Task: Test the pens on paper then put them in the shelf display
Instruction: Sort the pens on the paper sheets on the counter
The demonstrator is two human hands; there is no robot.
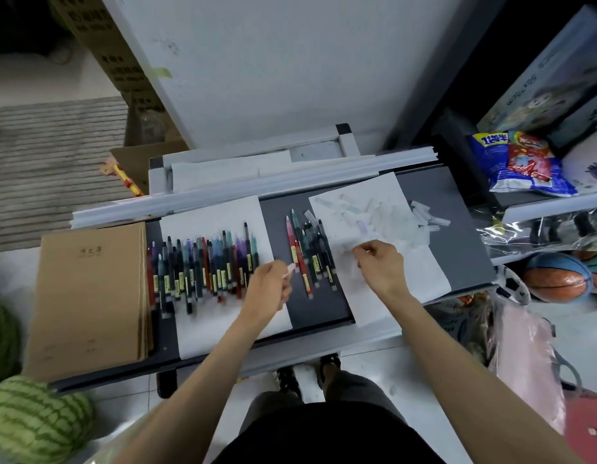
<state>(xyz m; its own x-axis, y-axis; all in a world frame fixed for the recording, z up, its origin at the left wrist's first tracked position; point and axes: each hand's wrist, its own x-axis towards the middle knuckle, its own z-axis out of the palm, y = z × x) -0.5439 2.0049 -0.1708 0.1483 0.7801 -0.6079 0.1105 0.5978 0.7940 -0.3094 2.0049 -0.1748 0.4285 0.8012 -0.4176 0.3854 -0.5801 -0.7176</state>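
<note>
A left hand (269, 283) pinches a pink pen (291, 268) just left of the scribbled test paper (424, 262). Over that paper, the right hand (380, 264) pinches what may be a clear cap (368, 251) (blurred). Rows of pens (203, 262) lie farther left.

Plastic, paper and card on a smooth top

The pens (203, 266) and the pink pen (291, 268) are shiny plastic. The paper (210, 212) is white and matt. The clear caps (424, 216) are see-through plastic. The notebooks (89, 289) have dull brown card covers. The grey table top (457, 229) is smooth and matt. The snack bag (521, 162) is glossy.
</note>
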